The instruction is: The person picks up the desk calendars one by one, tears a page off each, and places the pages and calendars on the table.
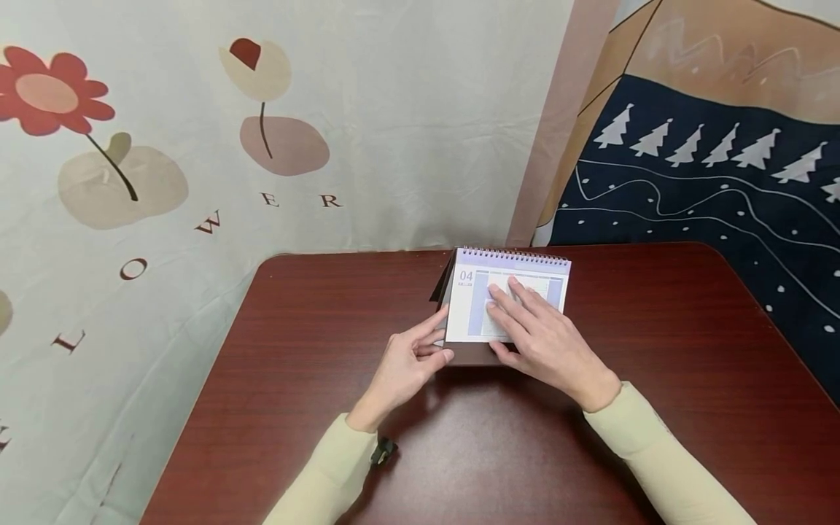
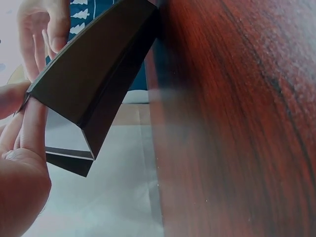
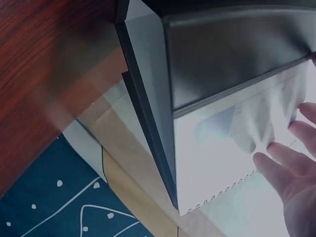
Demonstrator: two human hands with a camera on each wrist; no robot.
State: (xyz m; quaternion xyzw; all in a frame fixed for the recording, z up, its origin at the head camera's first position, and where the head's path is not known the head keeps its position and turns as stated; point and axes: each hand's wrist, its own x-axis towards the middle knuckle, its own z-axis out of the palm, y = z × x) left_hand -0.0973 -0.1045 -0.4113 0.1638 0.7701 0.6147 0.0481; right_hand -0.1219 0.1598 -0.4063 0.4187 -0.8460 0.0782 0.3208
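Observation:
A spiral-bound desk calendar (image 1: 462, 313) stands as a tent on the table, its front page marked 04 and its wire binding along the top. My left hand (image 1: 407, 364) pinches its lower left edge, thumb in front and fingers behind the panel. In the left wrist view, the calendar's dark base (image 2: 89, 74) shows its hollow inside. My right hand (image 1: 554, 343) lies over the front page with fingers extended, covering part of the date grid. From the right wrist, the fingertips of the right hand (image 3: 296, 173) show close against the white page (image 3: 207, 158).
The calendar rests toward the far edge of a reddish-brown wooden table (image 1: 295, 350). Behind the table hangs a pale cloth (image 1: 420, 146) printed with flowers and letters. A dark blue panel with white trees (image 1: 689, 182) is at the right. A small black object (image 1: 383, 450) sits at the left wrist.

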